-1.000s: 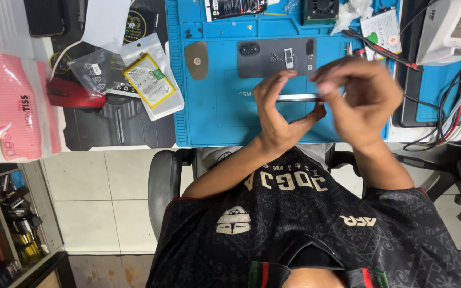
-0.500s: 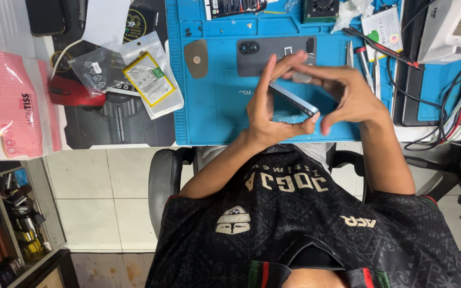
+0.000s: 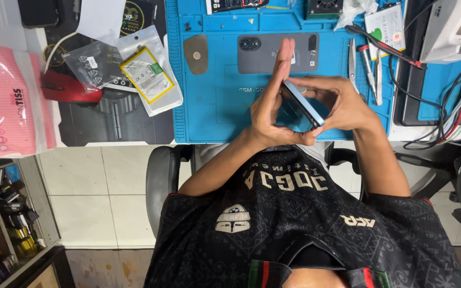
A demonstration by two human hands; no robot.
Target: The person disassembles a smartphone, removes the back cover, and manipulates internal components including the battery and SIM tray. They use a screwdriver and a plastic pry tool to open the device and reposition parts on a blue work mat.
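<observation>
phone half hidden between hands

White bench carries a blue work mat, a black mat to its left. On blue mat: grey phone back cover, oval pick, tweezers and screwdrivers at right. On black mat: clear bags with a yellow-edged battery, red mouse. Pink tissue pack far left. Cables on the right.
</observation>
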